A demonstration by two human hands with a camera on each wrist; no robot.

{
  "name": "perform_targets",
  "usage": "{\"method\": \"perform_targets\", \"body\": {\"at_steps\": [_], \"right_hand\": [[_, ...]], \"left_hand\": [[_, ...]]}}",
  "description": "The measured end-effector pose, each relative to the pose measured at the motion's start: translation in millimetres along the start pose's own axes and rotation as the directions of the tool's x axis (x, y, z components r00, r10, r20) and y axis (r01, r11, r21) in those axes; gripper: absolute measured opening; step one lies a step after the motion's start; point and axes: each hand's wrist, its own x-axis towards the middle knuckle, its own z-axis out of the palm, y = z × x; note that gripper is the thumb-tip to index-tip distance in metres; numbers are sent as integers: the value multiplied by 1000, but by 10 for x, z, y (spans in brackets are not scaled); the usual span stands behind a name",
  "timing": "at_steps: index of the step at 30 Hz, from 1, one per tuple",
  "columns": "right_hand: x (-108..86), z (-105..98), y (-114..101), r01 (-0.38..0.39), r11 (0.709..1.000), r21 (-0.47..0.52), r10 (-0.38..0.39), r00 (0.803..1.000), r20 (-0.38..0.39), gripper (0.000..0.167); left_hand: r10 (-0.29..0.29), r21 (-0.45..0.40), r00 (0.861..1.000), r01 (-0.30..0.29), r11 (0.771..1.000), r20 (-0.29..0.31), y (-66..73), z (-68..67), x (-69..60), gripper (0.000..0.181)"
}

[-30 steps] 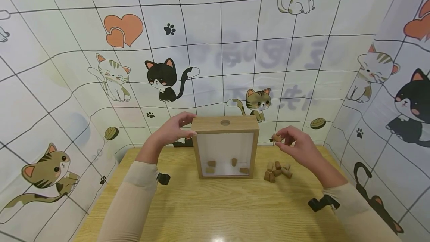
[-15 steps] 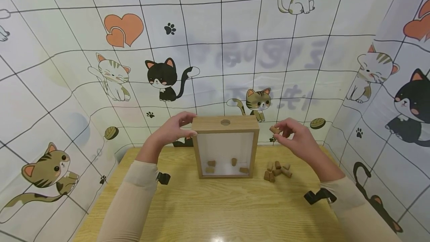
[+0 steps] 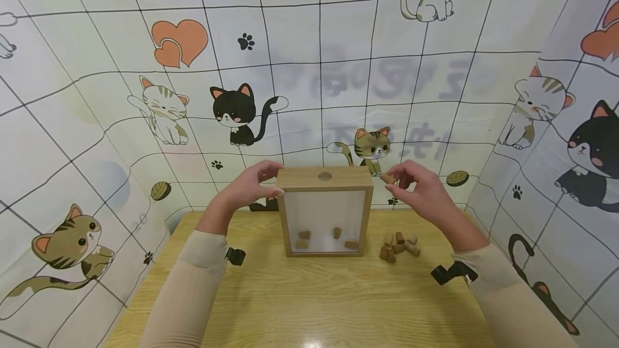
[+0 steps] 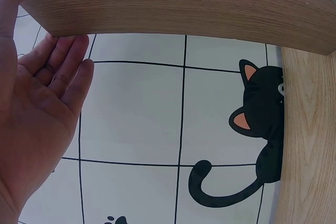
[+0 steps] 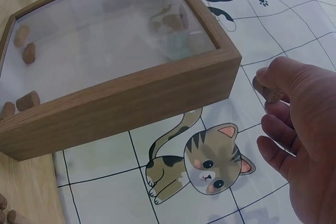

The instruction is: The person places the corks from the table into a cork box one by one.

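A wooden frame box (image 3: 324,180) with a clear front and a round hole in its top stands upright. Its upper left corner is held by my left hand (image 3: 249,186), the thumb in front and the fingers behind, as the left wrist view shows (image 4: 44,93). Between thumb and fingertips my right hand (image 3: 419,186) pinches a cork (image 3: 388,179), just off the box's upper right corner. That cork (image 5: 268,90) is partly covered by the fingers in the right wrist view. Several corks lie inside the box, one being a cork (image 3: 337,233) standing on end.
To the right of the box, a loose pile of corks (image 3: 398,247) lies on the wooden table (image 3: 309,294). A white cloth wall (image 3: 300,85) printed with cats rises close behind the box and on both sides.
My right hand has moved up and to the left with the cork, closer to the box's top right corner. The left hand and the box have stayed in place.
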Motion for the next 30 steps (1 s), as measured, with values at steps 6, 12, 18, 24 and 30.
{"method": "perform_targets", "body": {"at_steps": [6, 12, 18, 24, 30], "right_hand": [[108, 15, -93, 25, 999, 24, -25, 1000, 10, 27], [241, 45, -178, 96, 994, 48, -97, 995, 23, 29], [362, 92, -250, 139, 988, 63, -142, 989, 47, 30], [447, 155, -286, 173, 983, 61, -177, 982, 64, 30], [508, 184, -324, 164, 985, 53, -169, 982, 91, 29]], "left_hand": [[6, 4, 1000, -6, 1000, 1, -7, 3, -2, 74], [2, 7, 1000, -2, 1000, 1, -8, 2, -5, 74], [2, 6, 1000, -2, 1000, 1, -6, 2, -1, 75], [13, 6, 1000, -13, 1000, 6, -9, 4, 2, 75], [12, 4, 1000, -12, 1000, 4, 4, 7, 5, 75]]}}
